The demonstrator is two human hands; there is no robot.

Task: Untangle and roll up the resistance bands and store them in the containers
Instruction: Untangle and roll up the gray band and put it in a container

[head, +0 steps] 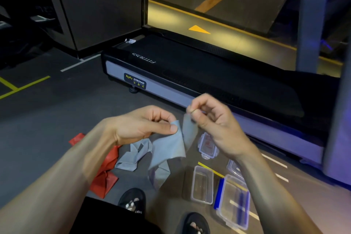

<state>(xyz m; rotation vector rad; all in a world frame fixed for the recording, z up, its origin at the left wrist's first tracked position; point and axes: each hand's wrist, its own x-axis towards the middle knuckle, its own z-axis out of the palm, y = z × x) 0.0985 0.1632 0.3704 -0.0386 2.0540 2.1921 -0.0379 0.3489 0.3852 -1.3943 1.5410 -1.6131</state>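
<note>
A person stands on a dark gym floor and looks down at both hands. The left hand [144,125] pinches the top edge of a grey band [171,148] between the thumb and curled fingers. The right hand [210,118] pinches another edge of the same grey band, just beside the left hand and a little higher. The band hangs down from both hands in a wide sheet. Its lower part lies crumpled on the floor [57,119], folded over itself.

A red band [106,169] lies in a bunch on the floor, partly hidden under the left arm. It is just beside the grey band's crumpled end.

To the right, 2 clear plastic boxes sit on the floor with no lids on. The small box [202,184] is near the grey band. The bigger box [234,201] is just beside it and has a blue strip along its edge. A clear lid [208,146] lies flat on the floor, farther away than the boxes. Another lid [234,169] peeks out from under the right arm.

A black treadmill [209,74] stands behind the hands. The person's 2 black sandals [133,199] show at the bottom.
</note>
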